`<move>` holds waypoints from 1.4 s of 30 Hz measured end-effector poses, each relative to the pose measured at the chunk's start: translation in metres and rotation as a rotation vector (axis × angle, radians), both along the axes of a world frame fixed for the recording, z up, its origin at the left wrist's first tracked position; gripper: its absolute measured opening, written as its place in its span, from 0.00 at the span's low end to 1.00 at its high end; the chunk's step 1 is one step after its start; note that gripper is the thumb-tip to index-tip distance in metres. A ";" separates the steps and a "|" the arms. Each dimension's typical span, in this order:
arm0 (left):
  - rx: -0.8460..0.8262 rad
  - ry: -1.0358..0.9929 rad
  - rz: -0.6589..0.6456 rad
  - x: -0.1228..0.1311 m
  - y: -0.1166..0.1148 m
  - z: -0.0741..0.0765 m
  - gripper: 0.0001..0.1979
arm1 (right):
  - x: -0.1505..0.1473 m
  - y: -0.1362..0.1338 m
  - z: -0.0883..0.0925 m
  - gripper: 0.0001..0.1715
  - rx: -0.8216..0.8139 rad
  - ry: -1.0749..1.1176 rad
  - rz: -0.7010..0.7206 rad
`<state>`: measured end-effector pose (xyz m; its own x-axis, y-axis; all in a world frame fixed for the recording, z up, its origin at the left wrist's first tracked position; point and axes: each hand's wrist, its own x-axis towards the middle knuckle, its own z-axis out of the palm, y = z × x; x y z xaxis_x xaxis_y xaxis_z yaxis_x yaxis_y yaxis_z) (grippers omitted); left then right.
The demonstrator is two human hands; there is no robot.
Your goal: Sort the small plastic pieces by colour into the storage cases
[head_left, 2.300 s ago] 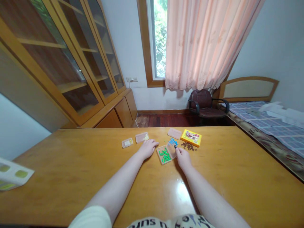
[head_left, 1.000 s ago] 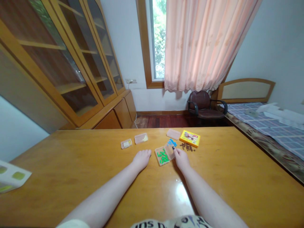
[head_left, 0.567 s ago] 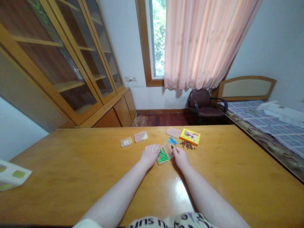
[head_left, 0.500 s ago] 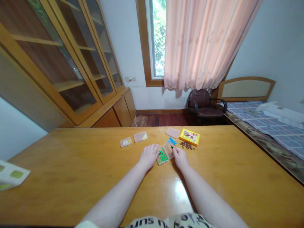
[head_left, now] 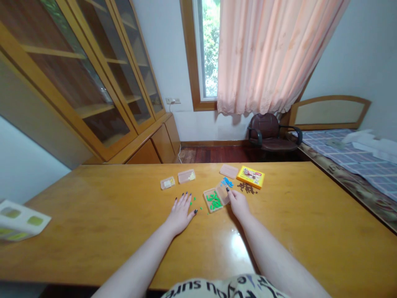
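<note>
My left hand [head_left: 180, 217] lies palm down on the table with its fingers spread, holding nothing. Several loose green pieces [head_left: 201, 208] are scattered by its fingertips and thumb. To its right stands a small clear plastic box [head_left: 212, 212] with its lid open, and many small green pieces [head_left: 214, 200] lie in it. My right hand [head_left: 239, 205] pinches the raised lid [head_left: 222, 193] between thumb and fingers; the fingers behind it are partly hidden. Just past the lid is a heap of blue pieces [head_left: 227, 182], with brown pieces [head_left: 247, 188] to its right.
At the table's far side are a yellow box [head_left: 251, 176], a clear tray [head_left: 228, 171], a container with pale pieces [head_left: 186, 176] and a smaller container [head_left: 168, 183]. A white cut-out object [head_left: 23, 221] stands at the left. A chair [head_left: 268, 130] is beyond the table.
My left hand has moved left off the box and spread flat on the table, uncovering loose green pieces. My right hand keeps its hold on the lid. The view has shifted slightly.
</note>
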<state>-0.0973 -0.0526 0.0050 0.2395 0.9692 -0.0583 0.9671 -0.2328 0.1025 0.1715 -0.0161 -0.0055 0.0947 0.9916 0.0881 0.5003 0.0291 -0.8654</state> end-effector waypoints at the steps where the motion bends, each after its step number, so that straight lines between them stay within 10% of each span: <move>1: -0.026 -0.020 -0.037 0.006 0.000 -0.002 0.32 | 0.001 0.000 0.000 0.26 -0.001 0.005 -0.006; 9: -0.124 -0.119 -0.292 0.050 -0.002 0.001 0.34 | 0.010 0.005 0.000 0.25 0.039 0.055 -0.068; 21: 0.155 -0.011 -0.101 0.051 0.023 0.007 0.30 | 0.015 0.010 -0.005 0.28 0.060 0.083 -0.137; 31: -0.023 0.178 -0.174 0.081 0.051 0.020 0.11 | 0.015 0.010 -0.002 0.28 0.064 0.102 -0.145; 42: 0.002 0.110 -0.050 0.072 0.049 0.016 0.15 | 0.010 0.005 0.003 0.25 0.049 0.015 -0.075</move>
<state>-0.0257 -0.0032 0.0211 0.2801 0.9562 -0.0850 0.9596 -0.2815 -0.0038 0.1812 -0.0113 -0.0027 0.1699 0.9762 0.1346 0.4893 0.0350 -0.8714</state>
